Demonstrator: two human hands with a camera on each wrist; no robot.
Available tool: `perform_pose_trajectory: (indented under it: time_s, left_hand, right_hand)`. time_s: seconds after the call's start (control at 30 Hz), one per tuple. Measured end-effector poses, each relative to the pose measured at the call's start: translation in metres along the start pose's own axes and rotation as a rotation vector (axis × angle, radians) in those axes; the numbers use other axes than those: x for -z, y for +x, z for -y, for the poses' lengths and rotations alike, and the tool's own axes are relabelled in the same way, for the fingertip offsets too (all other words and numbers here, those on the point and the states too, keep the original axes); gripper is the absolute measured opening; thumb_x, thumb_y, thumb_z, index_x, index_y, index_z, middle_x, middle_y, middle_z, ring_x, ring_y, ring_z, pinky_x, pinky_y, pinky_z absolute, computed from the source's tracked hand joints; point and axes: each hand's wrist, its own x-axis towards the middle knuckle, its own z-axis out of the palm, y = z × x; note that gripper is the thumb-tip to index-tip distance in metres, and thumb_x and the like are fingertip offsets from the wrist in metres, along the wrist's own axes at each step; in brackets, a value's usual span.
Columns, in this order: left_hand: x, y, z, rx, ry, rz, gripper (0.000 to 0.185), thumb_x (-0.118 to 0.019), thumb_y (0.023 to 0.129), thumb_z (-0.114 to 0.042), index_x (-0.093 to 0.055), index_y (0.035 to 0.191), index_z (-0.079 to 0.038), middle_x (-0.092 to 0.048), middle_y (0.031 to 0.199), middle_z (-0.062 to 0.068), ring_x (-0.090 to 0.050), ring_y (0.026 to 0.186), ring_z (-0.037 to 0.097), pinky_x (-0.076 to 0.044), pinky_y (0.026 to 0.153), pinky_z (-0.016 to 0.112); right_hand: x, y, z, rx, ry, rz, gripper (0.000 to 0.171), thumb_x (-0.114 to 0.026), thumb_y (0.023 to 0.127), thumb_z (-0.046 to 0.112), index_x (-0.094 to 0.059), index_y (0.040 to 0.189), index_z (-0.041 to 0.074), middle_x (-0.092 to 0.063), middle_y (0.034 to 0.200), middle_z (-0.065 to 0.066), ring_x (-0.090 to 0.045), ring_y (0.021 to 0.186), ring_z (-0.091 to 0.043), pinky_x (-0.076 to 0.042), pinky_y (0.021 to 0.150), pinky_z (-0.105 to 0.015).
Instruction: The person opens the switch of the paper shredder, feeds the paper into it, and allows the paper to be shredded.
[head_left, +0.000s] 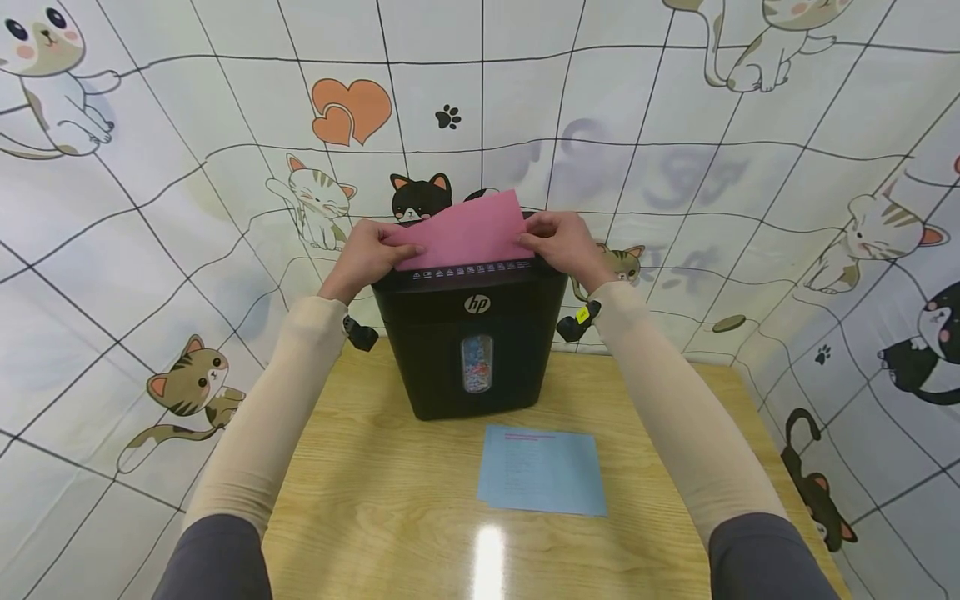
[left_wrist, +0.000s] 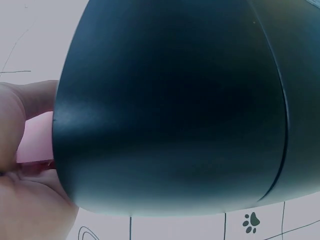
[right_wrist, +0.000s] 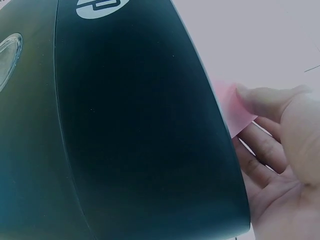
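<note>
A pink sheet of paper (head_left: pixel 468 229) stands tilted at the top of a black HP paper shredder (head_left: pixel 442 333), its lower edge at the slot behind the row of icons. At its left end, my left hand (head_left: pixel 369 254) pinches the sheet between thumb and fingers. My right hand (head_left: pixel 561 242) pinches the right end, thumb in front. The right wrist view shows the thumb (right_wrist: pixel 265 100) on the pink corner (right_wrist: pixel 235 107), with fingers behind it. In the left wrist view the shredder's body hides most of the sheet and part of the left hand (left_wrist: pixel 30 200).
Light blue printed sheets (head_left: pixel 543 471) lie on the wooden table (head_left: pixel 375 500) in front of the shredder. Paper shreds show through the shredder's small window (head_left: pixel 477 364). A wall covering with cartoon cats (head_left: pixel 195 383) surrounds the table at the back and sides.
</note>
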Motion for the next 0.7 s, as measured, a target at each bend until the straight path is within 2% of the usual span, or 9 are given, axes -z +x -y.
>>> perform_pose_trajectory:
  time_s: [0.2, 0.47, 0.7]
  left_hand:
    - [-0.003, -0.003, 0.001, -0.045, -0.020, -0.011, 0.028, -0.078, 0.093, -0.033, -0.079, 0.112, -0.013, -0.076, 0.100, 0.005, -0.059, 0.092, 0.017, -0.046, 0.079, 0.030]
    - [-0.007, -0.007, 0.007, -0.112, -0.070, -0.050, 0.025, -0.077, 0.093, -0.032, -0.080, 0.114, -0.017, -0.077, 0.111, 0.006, -0.065, 0.093, 0.014, -0.049, 0.080, 0.025]
    - [-0.006, -0.010, 0.012, -0.108, -0.093, -0.067, 0.030, -0.076, 0.094, -0.032, -0.077, 0.119, -0.016, -0.076, 0.116, 0.004, -0.065, 0.098, 0.015, -0.050, 0.083, 0.026]
  right_hand:
    - [-0.001, -0.001, 0.001, 0.021, 0.007, -0.007, 0.040, -0.076, 0.093, 0.042, -0.073, 0.121, 0.013, -0.074, 0.124, -0.009, -0.066, 0.114, -0.022, -0.050, 0.102, -0.042]
    - [-0.002, -0.002, 0.002, 0.010, -0.001, 0.001, 0.043, -0.075, 0.092, 0.045, -0.073, 0.123, 0.015, -0.074, 0.125, -0.008, -0.065, 0.116, -0.021, -0.049, 0.104, -0.043]
    - [-0.001, -0.007, 0.001, 0.030, -0.020, 0.007, 0.047, -0.072, 0.093, 0.051, -0.070, 0.127, 0.019, -0.072, 0.130, -0.006, -0.062, 0.123, -0.022, -0.045, 0.112, -0.047]
